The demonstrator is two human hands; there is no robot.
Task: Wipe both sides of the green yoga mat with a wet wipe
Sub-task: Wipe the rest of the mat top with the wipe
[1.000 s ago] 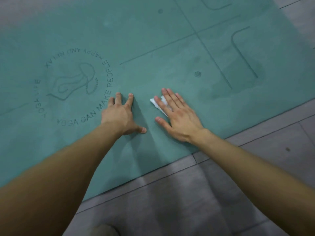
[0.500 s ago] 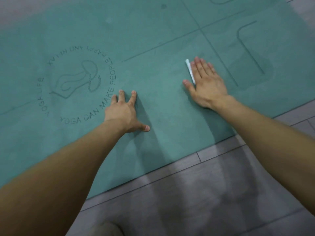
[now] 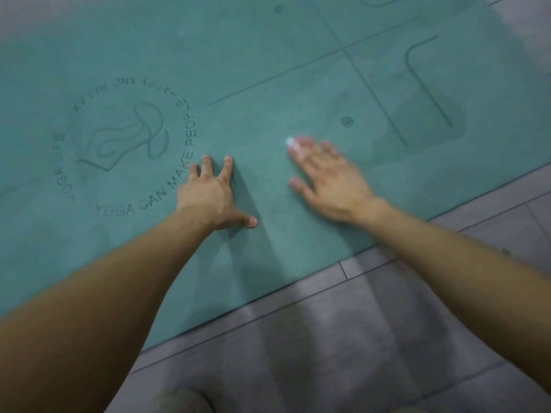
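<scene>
Your left hand (image 3: 213, 195) flat on green yoga mat (image 3: 268, 64), fingers spread wide, thumb out sideways, arm straight. Your right hand (image 3: 331, 180) palm down, motion-blurred, fingers straight, pressing wet wipe (image 3: 289, 142) onto mat; only white corner shows past fingertips. Mat lies unrolled on grey tile floor (image 3: 357, 338), printed logo circle (image 3: 125, 144) beside left hand, darker patch right of right hand.

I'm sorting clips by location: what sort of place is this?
Likely an indoor room, home or studio, I cannot tell which: a green yoga mat, bearing a printed yoga logo, lies flat on grey floor tiles.
</scene>
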